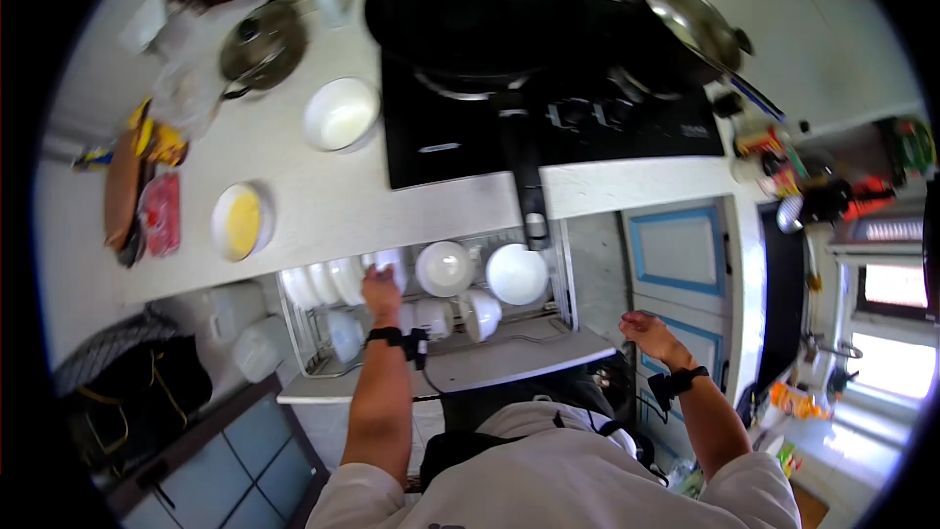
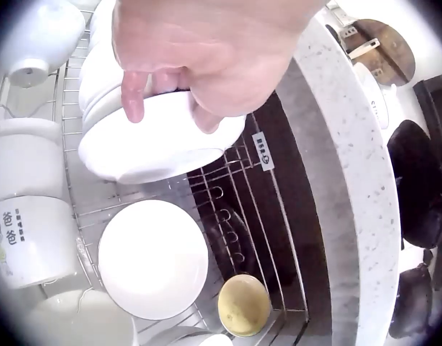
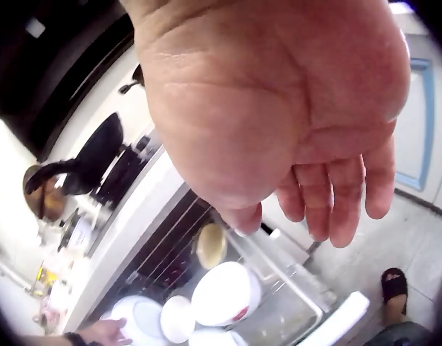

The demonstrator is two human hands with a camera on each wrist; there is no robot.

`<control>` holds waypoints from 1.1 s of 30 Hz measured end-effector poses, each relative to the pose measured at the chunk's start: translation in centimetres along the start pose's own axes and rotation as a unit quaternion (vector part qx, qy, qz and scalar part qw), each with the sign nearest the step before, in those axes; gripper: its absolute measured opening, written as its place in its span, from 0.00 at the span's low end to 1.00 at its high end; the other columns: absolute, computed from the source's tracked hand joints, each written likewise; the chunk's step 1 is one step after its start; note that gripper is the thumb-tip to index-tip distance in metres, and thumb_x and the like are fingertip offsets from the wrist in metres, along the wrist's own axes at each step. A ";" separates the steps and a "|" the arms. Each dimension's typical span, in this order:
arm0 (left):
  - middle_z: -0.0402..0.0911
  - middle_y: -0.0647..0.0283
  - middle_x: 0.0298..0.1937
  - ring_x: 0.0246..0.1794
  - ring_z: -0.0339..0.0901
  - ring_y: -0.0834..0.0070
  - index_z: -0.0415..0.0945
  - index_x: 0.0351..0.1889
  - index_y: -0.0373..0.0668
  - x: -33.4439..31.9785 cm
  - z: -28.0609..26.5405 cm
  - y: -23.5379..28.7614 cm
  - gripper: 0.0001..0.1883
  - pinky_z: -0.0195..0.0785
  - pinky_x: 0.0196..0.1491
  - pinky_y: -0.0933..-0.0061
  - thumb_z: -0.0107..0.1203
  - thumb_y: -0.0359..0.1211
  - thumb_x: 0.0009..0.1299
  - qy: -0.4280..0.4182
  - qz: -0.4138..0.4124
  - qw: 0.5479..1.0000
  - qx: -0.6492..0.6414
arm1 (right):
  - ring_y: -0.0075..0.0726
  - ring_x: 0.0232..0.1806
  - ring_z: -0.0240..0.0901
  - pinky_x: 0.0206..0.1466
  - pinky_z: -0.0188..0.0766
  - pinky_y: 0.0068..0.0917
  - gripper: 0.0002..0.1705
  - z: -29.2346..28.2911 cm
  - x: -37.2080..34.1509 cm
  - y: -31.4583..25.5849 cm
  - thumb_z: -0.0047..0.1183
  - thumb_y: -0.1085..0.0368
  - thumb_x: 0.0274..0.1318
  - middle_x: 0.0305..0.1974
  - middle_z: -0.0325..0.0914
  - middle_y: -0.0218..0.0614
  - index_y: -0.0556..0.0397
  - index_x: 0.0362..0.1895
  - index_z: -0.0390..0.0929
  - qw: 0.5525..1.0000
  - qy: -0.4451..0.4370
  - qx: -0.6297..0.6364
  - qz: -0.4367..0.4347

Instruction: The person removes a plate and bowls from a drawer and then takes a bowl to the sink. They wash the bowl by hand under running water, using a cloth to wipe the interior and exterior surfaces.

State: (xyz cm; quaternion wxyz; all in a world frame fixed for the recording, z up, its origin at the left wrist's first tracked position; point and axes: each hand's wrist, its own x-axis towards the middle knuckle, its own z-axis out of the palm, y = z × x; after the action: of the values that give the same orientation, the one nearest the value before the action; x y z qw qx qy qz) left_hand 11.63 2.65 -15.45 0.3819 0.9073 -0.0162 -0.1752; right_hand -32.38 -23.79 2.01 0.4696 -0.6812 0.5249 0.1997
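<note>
Bowl [image 2: 156, 146] gripped at a dish rack [image 2: 263, 152]
A person's left hand [image 2: 199, 58] pinches the tilted bowl's edge; the right hand [image 1: 656, 336] hangs, fingers [image 3: 343, 198] loosely bent, beside the drawer [image 1: 509, 370].

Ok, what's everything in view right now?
Hob: one, black, on the counter
Wok: one, black, on hob
Steel pan: one, silver, hob's right
Lidded pot: one, dark, left of hob
Counter bowls: two, white, left of hob
Red packet: one, red, counter's left
Drawer: one, pale-fronted, below counter
Rack dishes: several, mostly white, in drawer
Yellow bowl: one, pale, drawer rack
Cabinet panels: two, blue-trimmed, right of drawer
Held bowl: one, white, at drawer
Other clutter: uncounted, mixed, blurred edges
Left hand: one, bare, gripping held bowl
Right hand: one, bare, right of drawer
</note>
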 end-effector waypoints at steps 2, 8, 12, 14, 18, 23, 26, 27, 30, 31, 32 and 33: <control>0.81 0.49 0.30 0.32 0.80 0.53 0.75 0.35 0.36 -0.5 -0.4 1.0 0.13 0.70 0.36 0.57 0.59 0.37 0.63 0.032 0.009 0.997 0.066 | 0.30 0.36 0.75 0.43 0.71 0.25 0.23 -1.5 -2.2 2.8 0.52 0.53 0.61 0.38 0.78 0.36 0.60 0.51 0.74 0.998 0.021 -0.012 0.052; 0.81 0.44 0.40 0.43 0.78 0.44 0.78 0.41 0.40 -1.2 -2.5 6.0 0.19 0.71 0.46 0.49 0.55 0.46 0.62 -0.061 0.017 0.967 0.249 | 0.28 0.30 0.75 0.36 0.71 0.26 0.20 0.6 -6.0 12.0 0.49 0.53 0.61 0.31 0.80 0.36 0.57 0.44 0.78 0.990 0.059 0.107 0.070; 0.82 0.46 0.36 0.40 0.79 0.47 0.79 0.38 0.40 -1.0 -2.7 6.3 0.16 0.71 0.43 0.50 0.53 0.43 0.61 -0.067 0.035 0.961 0.268 | 0.29 0.31 0.76 0.38 0.72 0.27 0.22 2.8 -6.0 13.2 0.49 0.53 0.61 0.33 0.80 0.37 0.61 0.46 0.77 0.983 0.048 0.159 0.077; 0.82 0.48 0.33 0.37 0.79 0.48 0.79 0.35 0.41 -0.5 -2.8 5.0 0.15 0.72 0.41 0.52 0.52 0.42 0.60 -0.073 0.025 0.961 0.267 | 0.29 0.34 0.76 0.39 0.72 0.28 0.23 4.5 -5.0 13.0 0.50 0.52 0.61 0.35 0.80 0.37 0.61 0.46 0.77 0.977 0.039 0.204 0.054; 0.83 0.53 0.36 0.39 0.80 0.53 0.79 0.38 0.41 -1.1 -3.9 3.6 0.14 0.72 0.42 0.57 0.55 0.40 0.59 -0.003 0.068 0.964 0.257 | 0.41 0.43 0.78 0.46 0.72 0.33 0.23 6.0 -2.2 8.3 0.51 0.50 0.59 0.41 0.80 0.42 0.54 0.50 0.76 0.983 0.007 0.179 0.037; 0.76 0.64 0.35 0.31 0.75 0.69 0.70 0.45 0.39 2.6 -7.3 -4.8 0.11 0.70 0.34 0.73 0.51 0.26 0.63 -0.275 0.042 0.953 -0.123 | 0.52 0.51 0.74 0.53 0.70 0.42 0.23 6.6 1.1 7.8 0.50 0.48 0.56 0.49 0.77 0.47 0.49 0.49 0.77 0.997 0.010 0.010 -0.072; 0.78 0.66 0.47 0.39 0.75 0.70 0.69 0.51 0.50 0.2 -10.4 0.7 0.17 0.65 0.35 0.70 0.51 0.43 0.66 -0.201 -0.154 0.967 -0.027 | 0.54 0.48 0.75 0.52 0.70 0.42 0.23 4.4 -0.6 7.9 0.51 0.48 0.53 0.42 0.79 0.49 0.51 0.44 0.79 0.991 0.063 0.115 -0.023; 0.77 0.69 0.52 0.40 0.75 0.70 0.70 0.52 0.54 -0.4 -11.0 1.5 0.19 0.64 0.36 0.68 0.49 0.48 0.66 -0.176 -0.160 0.971 -0.034 | 0.55 0.48 0.75 0.51 0.70 0.41 0.23 3.3 -0.9 9.0 0.52 0.47 0.53 0.42 0.79 0.49 0.51 0.45 0.79 0.987 0.081 0.137 -0.008; 0.71 0.46 0.57 0.55 0.71 0.51 0.60 0.64 0.33 -3.8 -10.8 6.1 0.25 0.68 0.55 0.53 0.44 0.33 0.70 -0.225 -0.133 0.964 -0.047 | 0.45 0.41 0.77 0.46 0.73 0.36 0.20 -1.1 -3.2 13.3 0.52 0.51 0.57 0.37 0.81 0.45 0.54 0.42 0.79 0.937 0.217 0.270 0.038; 0.72 0.48 0.57 0.54 0.72 0.52 0.60 0.64 0.34 -3.3 -9.8 6.0 0.25 0.69 0.53 0.54 0.44 0.34 0.70 -0.235 -0.130 0.963 -0.038 | 0.40 0.38 0.77 0.43 0.74 0.33 0.19 -2.5 -4.0 15.0 0.51 0.52 0.59 0.35 0.80 0.42 0.55 0.41 0.78 0.905 0.249 0.341 0.061; 0.72 0.50 0.56 0.53 0.73 0.54 0.61 0.63 0.34 -3.3 -8.7 6.3 0.24 0.69 0.51 0.55 0.44 0.35 0.70 -0.244 -0.127 0.961 -0.028 | 0.35 0.34 0.77 0.39 0.74 0.31 0.19 -3.8 -5.0 17.0 0.50 0.53 0.60 0.33 0.80 0.39 0.57 0.40 0.78 0.866 0.278 0.408 0.082; 0.73 0.53 0.55 0.51 0.74 0.59 0.62 0.62 0.35 -3.5 -8.3 7.1 0.24 0.67 0.49 0.56 0.45 0.36 0.70 -0.276 -0.115 0.954 -0.012 | 0.31 0.31 0.75 0.35 0.73 0.28 0.19 -4.7 -6.1 19.0 0.50 0.54 0.61 0.32 0.79 0.36 0.57 0.42 0.78 0.835 0.305 0.451 0.076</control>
State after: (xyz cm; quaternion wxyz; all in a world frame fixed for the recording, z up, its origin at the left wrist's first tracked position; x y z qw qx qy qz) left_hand 11.78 3.89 -4.03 0.3503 0.8147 -0.0151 -0.4619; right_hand -52.83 -24.70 0.81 0.5238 -0.3786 0.7235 -0.2423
